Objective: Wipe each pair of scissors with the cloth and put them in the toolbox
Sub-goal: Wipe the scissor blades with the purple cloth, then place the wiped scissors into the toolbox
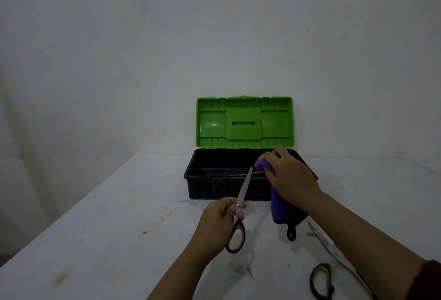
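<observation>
My left hand (218, 219) grips a pair of scissors with pink-and-black handles (238, 218) near the pivot, blades spread apart and pointing up toward the toolbox. My right hand (290, 173) holds a purple cloth (280, 206) pressed around the far blade, above the box's front right part; the cloth hangs down with a black loop at its end. The black toolbox (207, 189) stands open at the table's back, its green lid (244, 121) upright. A second pair of scissors with green-and-black handles (322, 275) lies on the table at the lower right, partly under my right forearm.
The white table (119, 240) carries dark smudges and stains. A plain wall rises right behind the toolbox. The table's left edge runs diagonally at the lower left.
</observation>
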